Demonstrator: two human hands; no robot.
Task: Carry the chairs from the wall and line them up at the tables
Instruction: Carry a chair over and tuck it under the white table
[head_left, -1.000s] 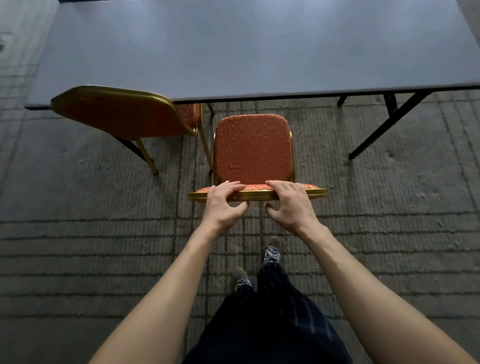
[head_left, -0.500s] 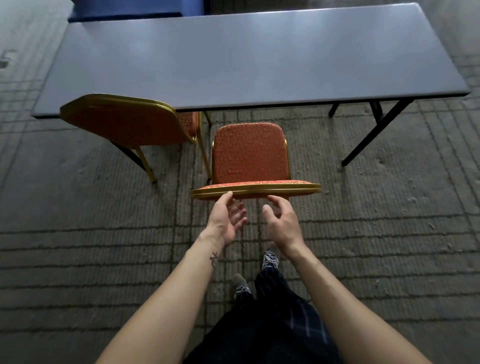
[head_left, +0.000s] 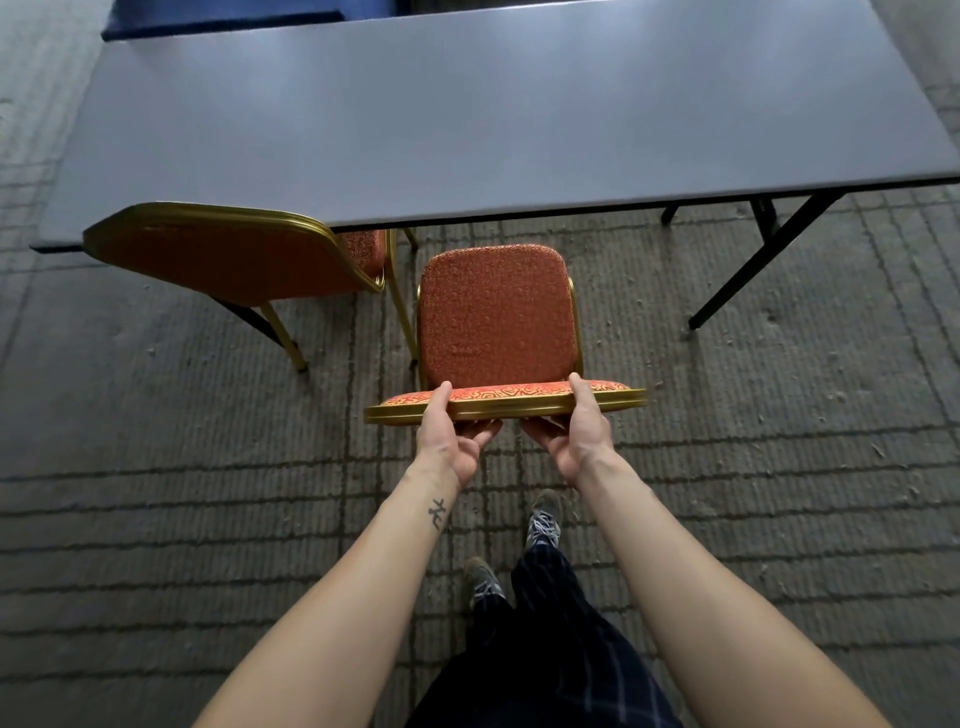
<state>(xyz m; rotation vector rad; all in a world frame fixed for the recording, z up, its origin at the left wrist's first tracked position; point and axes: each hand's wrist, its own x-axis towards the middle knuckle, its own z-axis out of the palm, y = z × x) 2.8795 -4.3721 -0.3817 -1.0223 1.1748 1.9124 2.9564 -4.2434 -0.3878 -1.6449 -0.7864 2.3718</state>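
Observation:
A red padded chair (head_left: 496, 317) with a gold frame stands in front of me, its seat facing the grey table (head_left: 467, 114) and its front edge just short of the tabletop. Both hands grip the top rail of its backrest from below. My left hand (head_left: 449, 436) has its thumb over the rail and its fingers under it. My right hand (head_left: 574, 434) holds the rail the same way, a little to the right. A second matching chair (head_left: 234, 254) stands to the left, its seat pushed under the table.
The table's black folding legs (head_left: 748, 270) slant down at the right. A dark blue surface (head_left: 223, 18) shows beyond the table's far edge. Grey ribbed carpet (head_left: 156, 467) covers the floor. My feet (head_left: 514, 551) stand just behind the chair.
My hands lay on top of the backrest rail, came off it, and now grip it from underneath with palms up. The view has tipped up, showing more of the table.

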